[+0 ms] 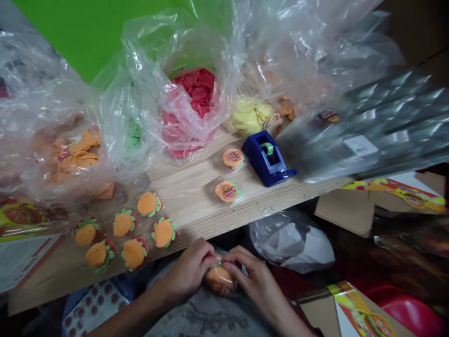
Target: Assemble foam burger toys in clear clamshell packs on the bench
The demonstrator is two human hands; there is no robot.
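Between my two hands, just off the table's front edge, is a clear plastic case with an orange toy burger (220, 279) inside. My left hand (192, 264) grips its upper left side, thumb and fingers pinched together. On the other side my right hand (247, 271) pinches the top right of the case with thumb and forefinger. Part of the case is hidden by my fingers. Up on the table two cased burgers with round stickers, one (233, 159) behind the other (228, 191), sit beside a blue tape dispenser (268, 161).
Several cased burgers, such as one (164, 232), stand on the table's left. Behind them are plastic bags of orange pieces (82, 152), green pieces (134, 133), red pieces (196, 91) and yellow pieces (250, 114). Clear packaging (361, 131) covers the right end. Below lie printed cartons (365, 309).
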